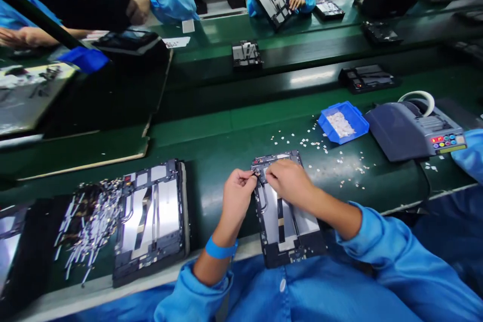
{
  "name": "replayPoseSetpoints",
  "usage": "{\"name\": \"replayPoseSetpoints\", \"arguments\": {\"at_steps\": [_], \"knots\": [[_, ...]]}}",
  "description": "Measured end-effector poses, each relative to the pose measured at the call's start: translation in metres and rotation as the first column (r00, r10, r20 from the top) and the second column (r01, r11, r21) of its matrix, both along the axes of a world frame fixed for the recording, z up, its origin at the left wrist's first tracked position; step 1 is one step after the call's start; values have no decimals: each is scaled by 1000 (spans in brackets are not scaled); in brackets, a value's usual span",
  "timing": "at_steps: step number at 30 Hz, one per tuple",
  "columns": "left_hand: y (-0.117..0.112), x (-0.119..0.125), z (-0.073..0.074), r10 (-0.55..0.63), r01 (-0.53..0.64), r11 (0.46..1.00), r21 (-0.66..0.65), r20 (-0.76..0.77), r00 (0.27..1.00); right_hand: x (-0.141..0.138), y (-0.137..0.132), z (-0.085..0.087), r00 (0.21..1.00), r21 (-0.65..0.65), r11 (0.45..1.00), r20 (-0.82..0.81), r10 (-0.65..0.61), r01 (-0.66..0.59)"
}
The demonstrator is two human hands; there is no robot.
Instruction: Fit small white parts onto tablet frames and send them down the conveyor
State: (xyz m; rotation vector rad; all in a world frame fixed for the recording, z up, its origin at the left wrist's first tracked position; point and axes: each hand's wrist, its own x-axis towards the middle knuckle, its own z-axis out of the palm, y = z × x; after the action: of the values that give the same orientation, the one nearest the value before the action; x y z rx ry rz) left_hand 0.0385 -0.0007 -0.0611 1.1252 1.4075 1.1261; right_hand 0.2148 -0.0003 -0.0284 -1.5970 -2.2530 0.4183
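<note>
Directly ahead, an open tablet chassis (pixel 287 226) lay flat on the green table (pixel 211 156), inner side up, its near end over the table's front edge against the blue smock. Left hand (pixel 237 197): thumb and forefinger pinched together on a small dark part (pixel 257 174) at the chassis's upper left corner. Right hand (pixel 289 181): fingers curled, palm down over the top edge of the chassis, fingertips just beside the same corner; could not tell whether it gripped anything. Blue wristband (pixel 220 250) on the left wrist.

A second chassis (pixel 151 219), also inner side up, lay well to the left, with a heap of silver strips (pixel 90 224) touching its left side. To the right and farther back stood a blue bin (pixel 356 119) holding small white pieces (pixel 340 124); more of these were scattered on the table near it. A grey tape dispenser (pixel 405 133) sat just beside the bin. Across the belt, a co-worker's hand (pixel 296 2) steadied another chassis on edge.
</note>
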Motion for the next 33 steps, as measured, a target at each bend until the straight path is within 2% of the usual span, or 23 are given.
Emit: {"name": "replayPoseSetpoints", "arguments": {"at_steps": [2, 4, 9, 18, 29, 33], "knots": [[-3, 1, 2, -2, 3, 1000, 19, -34, 999, -21, -2, -4, 1000, -39, 999, 5, -15, 15], [-7, 2, 4, 4, 0, 999, 44, -83, 997, -26, -1, -6, 999, -61, 997, 21, -38, 39], [-12, 5, 7, 33, -15, 995, 99, -186, 982, -22, -2, -6, 996, -11, 997, 42, -73, 74], [-15, 6, 8, 51, -24, 992, 120, -225, 973, -25, -10, -11, 996, 68, 994, 18, -90, 88], [-16, 7, 12, 40, -7, 992, 122, -265, 963, -28, -10, -13, 997, 95, 993, 7, -71, 70], [-16, 7, 11, 41, -6, 991, 130, -271, 962, -28, -8, -13, 996, 63, 995, -39, -78, 81]]}}
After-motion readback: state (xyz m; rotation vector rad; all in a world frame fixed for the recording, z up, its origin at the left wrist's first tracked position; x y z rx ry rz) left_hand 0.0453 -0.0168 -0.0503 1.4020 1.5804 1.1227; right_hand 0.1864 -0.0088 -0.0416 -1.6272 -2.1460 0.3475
